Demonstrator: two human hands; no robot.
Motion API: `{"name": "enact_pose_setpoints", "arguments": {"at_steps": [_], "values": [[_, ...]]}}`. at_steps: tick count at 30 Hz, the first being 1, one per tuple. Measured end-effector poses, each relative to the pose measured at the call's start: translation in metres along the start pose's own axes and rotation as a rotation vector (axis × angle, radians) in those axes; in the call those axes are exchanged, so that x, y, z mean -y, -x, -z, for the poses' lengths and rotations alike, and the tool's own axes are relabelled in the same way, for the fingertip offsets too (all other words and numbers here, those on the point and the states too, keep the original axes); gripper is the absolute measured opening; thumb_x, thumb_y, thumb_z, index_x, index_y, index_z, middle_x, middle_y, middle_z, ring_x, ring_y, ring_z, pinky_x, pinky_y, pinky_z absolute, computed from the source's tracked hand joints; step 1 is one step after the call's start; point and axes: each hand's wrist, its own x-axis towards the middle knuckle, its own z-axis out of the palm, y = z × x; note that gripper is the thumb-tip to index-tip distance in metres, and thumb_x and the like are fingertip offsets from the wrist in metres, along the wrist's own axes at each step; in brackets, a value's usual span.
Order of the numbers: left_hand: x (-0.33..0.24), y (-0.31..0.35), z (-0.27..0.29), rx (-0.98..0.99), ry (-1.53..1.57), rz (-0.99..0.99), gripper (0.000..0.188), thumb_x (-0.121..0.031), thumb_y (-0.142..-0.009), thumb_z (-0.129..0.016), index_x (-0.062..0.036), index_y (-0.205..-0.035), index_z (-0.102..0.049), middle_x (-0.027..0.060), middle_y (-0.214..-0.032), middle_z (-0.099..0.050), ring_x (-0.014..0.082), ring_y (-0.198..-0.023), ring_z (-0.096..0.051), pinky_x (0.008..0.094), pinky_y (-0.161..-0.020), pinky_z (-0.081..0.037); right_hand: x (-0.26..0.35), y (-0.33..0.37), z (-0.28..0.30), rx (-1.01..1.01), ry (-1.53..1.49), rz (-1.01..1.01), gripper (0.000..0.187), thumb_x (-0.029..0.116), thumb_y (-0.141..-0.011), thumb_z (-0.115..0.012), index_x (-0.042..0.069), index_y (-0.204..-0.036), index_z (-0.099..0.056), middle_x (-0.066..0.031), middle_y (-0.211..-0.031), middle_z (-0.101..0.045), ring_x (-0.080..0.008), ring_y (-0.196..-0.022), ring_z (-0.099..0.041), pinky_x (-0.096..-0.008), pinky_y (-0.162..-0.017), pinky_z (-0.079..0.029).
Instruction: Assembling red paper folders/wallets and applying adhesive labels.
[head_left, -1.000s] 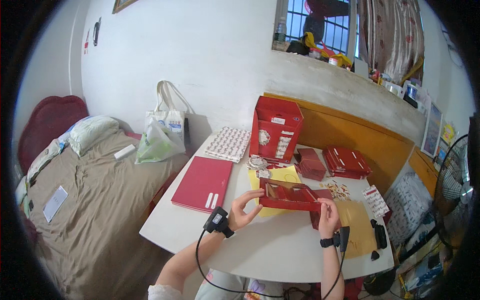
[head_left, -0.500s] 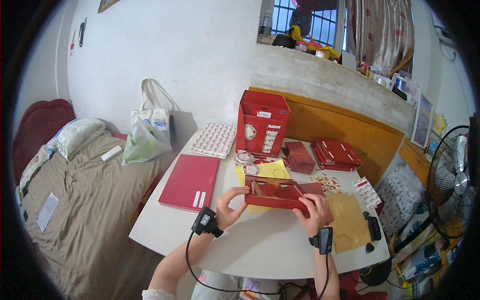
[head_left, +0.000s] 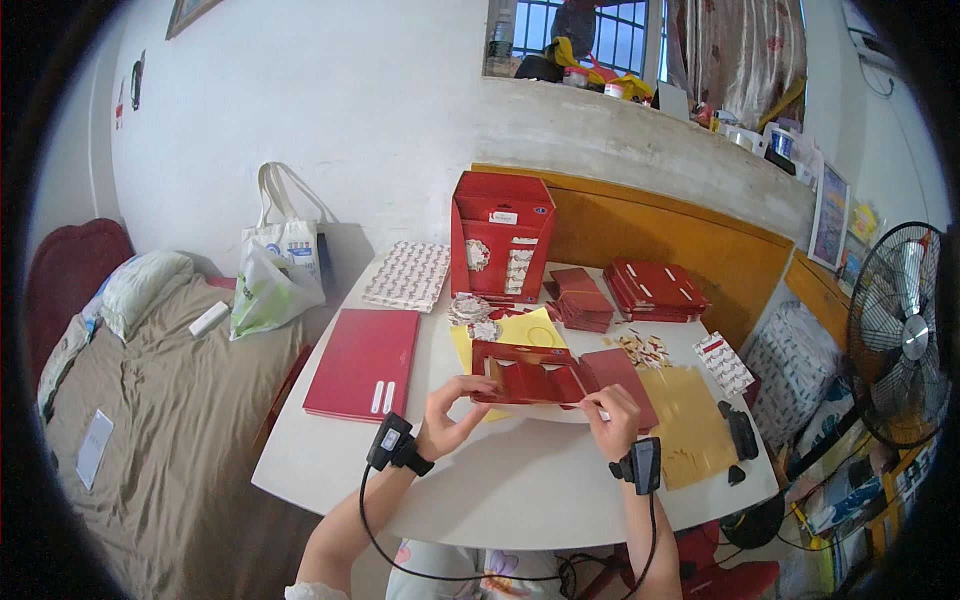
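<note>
A red cardboard box (head_left: 532,382), glossy and partly folded, is held between my two hands above the near-middle of the white table (head_left: 480,490). Its near edge shows a pale strip. My left hand (head_left: 450,420) pinches the left end, with thumb below and fingers on top. At the right near corner, my right hand (head_left: 612,418) has its fingers closed on the edge. Beneath and behind the box lies a yellow sheet (head_left: 515,332). Flat red card pieces (head_left: 622,378) rest just right of it.
Flat red card sheets (head_left: 362,362) lie at left, a patterned white stack (head_left: 408,275) behind them. A tall red box (head_left: 503,235) stands at the back. Red stacks (head_left: 655,290), small scraps (head_left: 642,350) and a tan sheet (head_left: 690,430) are at right, near a fan (head_left: 905,335).
The held box has tilted, so its inner red panels and a pale near edge now show. My right hand has shifted its hold to the near corner. The whole view has moved slightly.
</note>
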Motion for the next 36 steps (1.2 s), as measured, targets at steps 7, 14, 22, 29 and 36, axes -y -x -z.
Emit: {"name": "enact_pose_setpoints", "arguments": {"at_steps": [7,14,22,29,36], "values": [[-0.005,0.003,0.0,0.039,-0.09,0.068,0.014,-0.004,-0.089,-0.06,0.0003,-0.102,-0.064,0.0116,-0.102,-0.068,0.0185,-0.091,-0.064,0.0293,-0.083,-0.05,0.008,-0.001,0.006,0.038,0.147,0.163,0.017,0.017,-0.075,-0.074,0.006,-0.083,-0.064,-0.0068,-0.079,-0.063,-0.0245,-0.076,-0.06,-0.0381,-0.069,-0.046],[-0.006,0.004,-0.003,0.017,-0.161,-0.076,0.022,-0.001,-0.084,-0.062,0.001,-0.106,-0.064,0.016,-0.11,-0.066,0.0257,-0.105,-0.063,0.0346,-0.092,-0.049,0.036,-0.005,-0.006,0.09,0.362,0.3,0.032,0.022,-0.076,-0.074,0.005,-0.102,-0.065,-0.0054,-0.093,-0.064,-0.0213,-0.091,-0.06,-0.0418,-0.086,-0.046],[-0.018,0.011,-0.014,0.274,-0.094,-0.162,0.03,-0.001,-0.082,-0.056,0.004,-0.112,-0.06,0.0193,-0.12,-0.06,0.0325,-0.118,-0.055,0.0414,-0.1,-0.043,0.038,0.003,-0.021,0.166,0.277,0.306,0.021,0.003,-0.073,-0.064,0.004,-0.093,-0.068,-0.0047,-0.091,-0.064,-0.0205,-0.084,-0.062,-0.0348,-0.075,-0.05],[-0.014,0.007,-0.011,0.288,-0.055,-0.137,0.028,-0.008,-0.089,-0.05,0.0029,-0.113,-0.06,0.0191,-0.121,-0.059,0.0334,-0.12,-0.051,0.0423,-0.102,-0.039,0.036,0.001,-0.016,0.088,0.142,0.264,0.027,-0.004,-0.065,-0.066,0.002,-0.092,-0.067,-0.0059,-0.091,-0.064,-0.0213,-0.083,-0.062,-0.0315,-0.068,-0.054],[-0.014,0.009,-0.013,0.257,-0.055,-0.143,0.025,-0.008,-0.085,-0.058,0.0018,-0.108,-0.061,0.0178,-0.117,-0.06,0.0324,-0.115,-0.054,0.0407,-0.098,-0.042,0.038,0.004,-0.017,0.102,0.121,0.26,0.034,-0.006,-0.062,-0.067,0.001,-0.096,-0.067,-0.0074,-0.096,-0.065,-0.0234,-0.086,-0.064,-0.0321,-0.072,-0.055]]}}
